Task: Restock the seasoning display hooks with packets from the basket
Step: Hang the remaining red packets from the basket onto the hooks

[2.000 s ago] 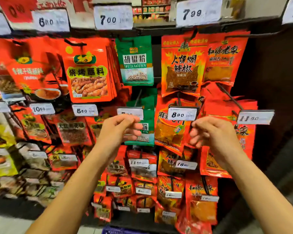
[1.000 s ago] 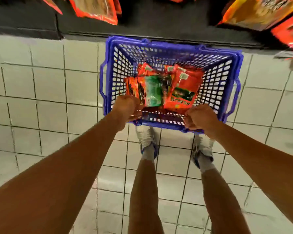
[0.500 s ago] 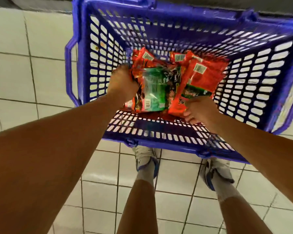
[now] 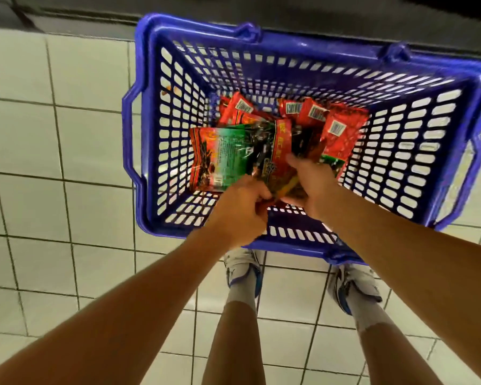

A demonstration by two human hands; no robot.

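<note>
- The pale square-tiled floor (image 4: 53, 134) lies left of both hands.
- The blue slotted plastic basket (image 4: 161, 126) stands on it, walls around the fingers.
- The left hand (image 4: 240, 209) has its fingers (image 4: 257, 191) curled, pinching the near edge of a fanned bunch of red and green seasoning packets (image 4: 222, 159).
- The right hand (image 4: 314, 187) grips the same bunch, thumb on top.
- Loose red foil packets (image 4: 336, 132) lie beyond the fingers on the basket bottom.
- White and blue trainers (image 4: 242, 270) stand below the hands.

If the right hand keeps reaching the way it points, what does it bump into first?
Probably the red packets piled just ahead of the right hand, then the blue basket far wall. Depth is hard to judge.
</note>
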